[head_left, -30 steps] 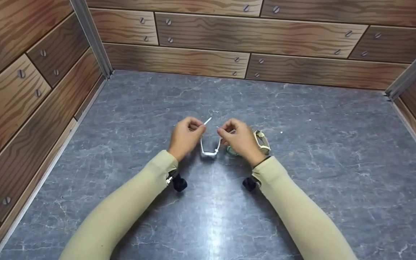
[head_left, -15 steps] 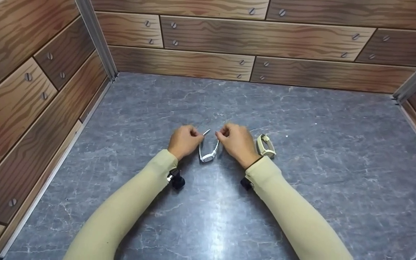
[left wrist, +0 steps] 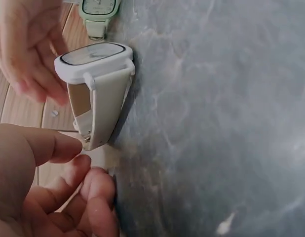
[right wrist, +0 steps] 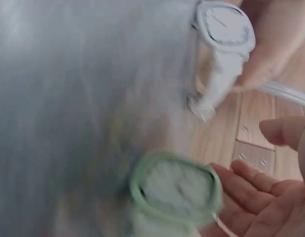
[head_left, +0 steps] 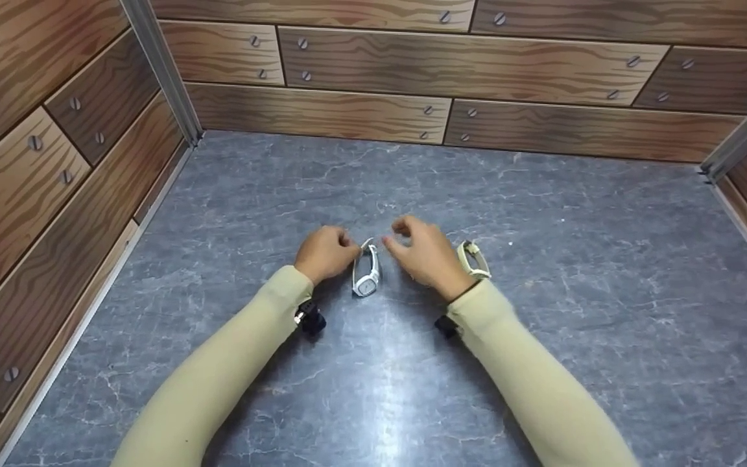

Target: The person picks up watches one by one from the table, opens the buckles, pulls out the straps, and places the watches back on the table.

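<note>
White watch (head_left: 365, 287) is seen on or just above the grey surface (head_left: 574, 311), between the two hands, closer to the left. Strap (left wrist: 110, 108) is bent round into a loop; case is set at the near end, strap tips at the far end. Dial (right wrist: 226, 24) is turned up and toward the near side.

Left hand (head_left: 327, 251) is placed just left of the watch, thumb (left wrist: 63, 147) right at the far strap end. Fingers are bent; whether the strap is pinched or only touched cannot be told.

Right hand (head_left: 426, 254) is held right of the watch, apart from it. Thumb and fingers are parted, with a clear gap between the tips.

Green watch (right wrist: 174, 190) is set on the surface just right of the right hand, strap looped, partly covered by the wrist in the head view, blurred in the right wrist view.

Forearms are covered by pale sleeves (head_left: 218, 383); a black device (head_left: 314, 320) is seen at each cuff. Surface is bounded far, left and right by wood-print walls (head_left: 360, 117).
</note>
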`<control>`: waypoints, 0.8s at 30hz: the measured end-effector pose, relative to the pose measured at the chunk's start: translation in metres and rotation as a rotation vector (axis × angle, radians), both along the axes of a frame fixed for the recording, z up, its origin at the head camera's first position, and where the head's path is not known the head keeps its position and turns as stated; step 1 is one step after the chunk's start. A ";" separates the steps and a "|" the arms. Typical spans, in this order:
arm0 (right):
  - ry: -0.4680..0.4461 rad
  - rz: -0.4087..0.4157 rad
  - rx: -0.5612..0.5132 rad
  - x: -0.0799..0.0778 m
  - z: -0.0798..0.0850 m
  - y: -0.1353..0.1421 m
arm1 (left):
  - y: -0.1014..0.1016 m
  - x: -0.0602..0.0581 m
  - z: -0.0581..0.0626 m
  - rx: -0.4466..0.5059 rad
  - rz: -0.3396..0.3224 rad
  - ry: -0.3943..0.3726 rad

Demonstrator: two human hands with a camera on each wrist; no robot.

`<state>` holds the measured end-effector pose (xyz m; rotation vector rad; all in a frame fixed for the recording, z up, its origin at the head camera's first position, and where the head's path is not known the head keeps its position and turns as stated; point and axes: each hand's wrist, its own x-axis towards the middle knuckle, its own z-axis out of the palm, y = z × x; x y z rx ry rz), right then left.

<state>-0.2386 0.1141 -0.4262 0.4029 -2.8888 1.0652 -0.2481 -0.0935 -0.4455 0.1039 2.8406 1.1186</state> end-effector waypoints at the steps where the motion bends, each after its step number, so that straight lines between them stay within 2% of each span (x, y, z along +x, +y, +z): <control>1: 0.004 0.009 -0.024 0.002 0.005 0.006 | 0.000 0.000 0.003 0.003 0.001 0.010; 4: 0.050 0.030 -0.106 0.009 0.021 0.028 | 0.000 0.000 0.019 0.046 0.012 0.081; 7: 0.135 0.049 -0.193 0.019 0.038 0.051 | 0.002 0.007 0.046 0.167 -0.012 0.194; 11: 0.260 0.082 -0.244 0.037 0.058 0.081 | 0.008 0.030 0.081 0.340 -0.157 0.311; 14: 0.332 0.088 -0.247 0.050 0.070 0.099 | 0.013 0.046 0.096 0.409 -0.269 0.368; 17: 0.388 0.075 -0.241 0.061 0.079 0.112 | 0.019 0.055 0.103 0.395 -0.332 0.422; 20: 0.419 0.069 -0.225 0.067 0.084 0.118 | 0.027 0.056 0.105 0.295 -0.377 0.462; 24: 0.397 0.097 -0.171 0.069 0.084 0.121 | 0.033 0.053 0.104 0.155 -0.415 0.484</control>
